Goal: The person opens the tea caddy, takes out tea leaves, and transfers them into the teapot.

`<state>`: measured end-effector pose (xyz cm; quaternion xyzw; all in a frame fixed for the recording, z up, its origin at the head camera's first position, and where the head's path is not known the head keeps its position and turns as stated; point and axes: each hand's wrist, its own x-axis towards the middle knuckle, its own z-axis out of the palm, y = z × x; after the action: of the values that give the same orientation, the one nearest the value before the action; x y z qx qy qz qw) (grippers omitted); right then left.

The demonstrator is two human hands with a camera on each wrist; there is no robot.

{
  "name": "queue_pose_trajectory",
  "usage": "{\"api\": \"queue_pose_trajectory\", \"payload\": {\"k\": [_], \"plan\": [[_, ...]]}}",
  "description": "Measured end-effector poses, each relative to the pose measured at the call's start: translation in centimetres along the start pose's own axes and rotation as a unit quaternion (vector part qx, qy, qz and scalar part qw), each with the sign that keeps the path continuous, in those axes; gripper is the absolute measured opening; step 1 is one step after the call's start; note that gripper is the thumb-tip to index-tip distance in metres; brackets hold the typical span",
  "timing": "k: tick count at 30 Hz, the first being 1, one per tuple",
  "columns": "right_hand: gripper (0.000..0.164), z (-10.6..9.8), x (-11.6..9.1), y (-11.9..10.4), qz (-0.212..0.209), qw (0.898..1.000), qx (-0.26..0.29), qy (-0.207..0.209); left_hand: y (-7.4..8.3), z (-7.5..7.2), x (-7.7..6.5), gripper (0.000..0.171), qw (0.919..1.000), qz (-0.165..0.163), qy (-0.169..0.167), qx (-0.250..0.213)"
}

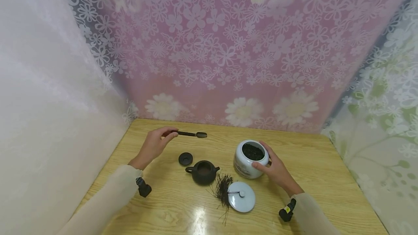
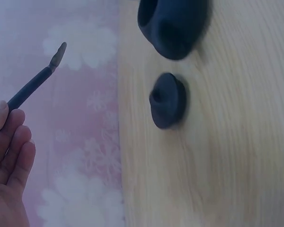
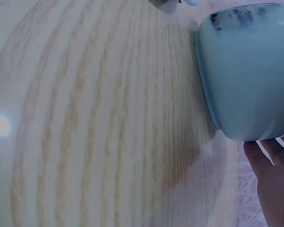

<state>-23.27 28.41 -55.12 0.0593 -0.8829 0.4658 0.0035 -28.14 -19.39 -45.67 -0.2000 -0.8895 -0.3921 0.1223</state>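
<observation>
My left hand (image 1: 154,145) pinches a dark-handled tea scoop (image 1: 187,134) between thumb and fingers, above the table's far left part. In the left wrist view the bowl of the scoop points up and away from the hand. My right hand (image 1: 275,169) grips a white porcelain tea jar (image 1: 242,168), thumb at the near rim and fingers round the far right side. Dark tea leaves (image 1: 253,152) fill the uncovered jar, which leans a little. Between the hands stands a dark teapot (image 1: 204,177) with its top uncovered, spout toward the jar.
The small dark teapot lid (image 1: 185,159) lies behind the teapot's handle. A white jar lid (image 1: 245,202) lies nearer, with a cord round its knob and a dark stringy tassel (image 1: 224,188) beside it. Flowered curtains (image 1: 225,53) hang behind the wooden table (image 1: 163,209).
</observation>
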Motion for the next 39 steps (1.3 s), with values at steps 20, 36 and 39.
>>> {"api": "queue_pose_trajectory", "payload": {"k": [20, 36, 39], "plan": [[0.1, -0.2, -0.1, -0.1, 0.008, 1.0, -0.01, -0.005, 6.1, 4.4, 3.7, 0.027, 0.9923, 0.091, -0.077, -0.035], [0.099, -0.2, 0.1, 0.0, 0.008, 1.0, -0.008, -0.006, 10.7, 8.4, 5.8, 0.027, 0.9768, 0.158, -0.144, -0.012], [0.1, -0.2, 0.1, -0.1, 0.011, 1.0, -0.013, -0.007, 11.4, 9.1, 6.1, 0.027, 0.9735, 0.169, -0.153, 0.001]]}}
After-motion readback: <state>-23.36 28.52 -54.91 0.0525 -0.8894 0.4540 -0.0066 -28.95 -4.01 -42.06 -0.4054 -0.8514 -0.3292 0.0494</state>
